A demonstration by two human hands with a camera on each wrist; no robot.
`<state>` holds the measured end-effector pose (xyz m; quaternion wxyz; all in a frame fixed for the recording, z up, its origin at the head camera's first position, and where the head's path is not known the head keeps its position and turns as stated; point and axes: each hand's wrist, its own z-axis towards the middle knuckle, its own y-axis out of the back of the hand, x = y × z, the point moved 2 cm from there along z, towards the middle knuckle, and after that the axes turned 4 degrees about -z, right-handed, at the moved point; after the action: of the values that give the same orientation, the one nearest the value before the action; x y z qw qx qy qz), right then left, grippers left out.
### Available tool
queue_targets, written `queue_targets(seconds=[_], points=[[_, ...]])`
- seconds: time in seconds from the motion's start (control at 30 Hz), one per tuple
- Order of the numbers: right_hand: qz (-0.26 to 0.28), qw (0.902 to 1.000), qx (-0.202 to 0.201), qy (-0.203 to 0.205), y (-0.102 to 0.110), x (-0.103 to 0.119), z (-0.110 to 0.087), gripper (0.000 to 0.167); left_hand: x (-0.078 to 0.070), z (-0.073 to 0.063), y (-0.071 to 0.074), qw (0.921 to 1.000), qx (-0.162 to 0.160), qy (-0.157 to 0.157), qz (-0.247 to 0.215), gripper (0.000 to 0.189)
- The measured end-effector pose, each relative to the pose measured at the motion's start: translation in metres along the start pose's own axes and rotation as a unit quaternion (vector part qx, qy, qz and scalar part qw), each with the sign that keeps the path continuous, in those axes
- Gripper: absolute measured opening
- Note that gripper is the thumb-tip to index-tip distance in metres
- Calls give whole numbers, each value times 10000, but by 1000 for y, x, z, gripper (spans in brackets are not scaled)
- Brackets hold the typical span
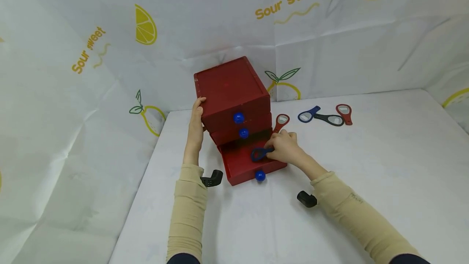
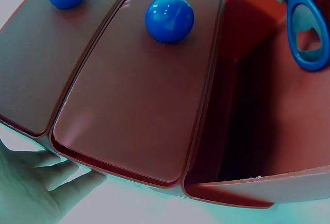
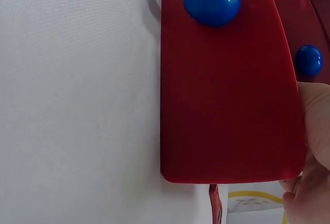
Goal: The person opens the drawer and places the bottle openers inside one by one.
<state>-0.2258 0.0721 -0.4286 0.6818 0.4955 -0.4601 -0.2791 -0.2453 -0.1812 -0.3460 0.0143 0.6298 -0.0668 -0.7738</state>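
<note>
A red three-drawer box (image 1: 231, 86) with blue knobs stands on the white table, its bottom drawer (image 1: 238, 166) pulled out. My left hand (image 1: 196, 127) rests along the box's left side, fingers fairly straight against it. Over the open drawer, my right hand (image 1: 285, 146) pinches a blue bottle opener (image 1: 258, 154) by its handle. In the left wrist view the ring end of that blue opener (image 2: 308, 36) hangs inside the drawer. The right wrist view shows the drawer front (image 3: 232, 100) with the right hand (image 3: 314, 147) at its edge; the opener is hidden there.
A red bottle opener (image 1: 281, 120) lies just right of the box. Farther right lie a blue opener (image 1: 308, 114), a black opener (image 1: 331, 119) and another red one (image 1: 344, 113). Behind the box rises a white sheet (image 1: 220, 19) with lemon prints.
</note>
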Motion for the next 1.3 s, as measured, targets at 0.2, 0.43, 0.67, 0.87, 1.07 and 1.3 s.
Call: queue_targets(seconds=[0.2, 0.43, 0.67, 0.87, 1.07, 1.3], points=[[-27, 10000, 13, -64, -1, 1, 0, 19, 0, 0, 0, 10000, 13, 4, -7, 46], [79, 9999, 46, -92, -3, -1, -1, 18, 0, -1, 1, 10000, -11, 18, 37, 46], [760, 9969, -204, -18, -3, -6, -1, 18, -1, -1, 1, 10000, -10, 41, 43, 46], [1338, 9864, -950, -15, 10, -17, -2, 14, -1, 0, 1, 10000, 16, 28, -10, 45], [1703, 9768, -1173, -559, 22, -37, 2, 20, -1, 0, 1, 10000, 16, -23, 8, 46], [1677, 9744, -1125, -990, 21, -60, 17, 27, -1, 0, 1, 10000, 8, 1, 24, 45]])
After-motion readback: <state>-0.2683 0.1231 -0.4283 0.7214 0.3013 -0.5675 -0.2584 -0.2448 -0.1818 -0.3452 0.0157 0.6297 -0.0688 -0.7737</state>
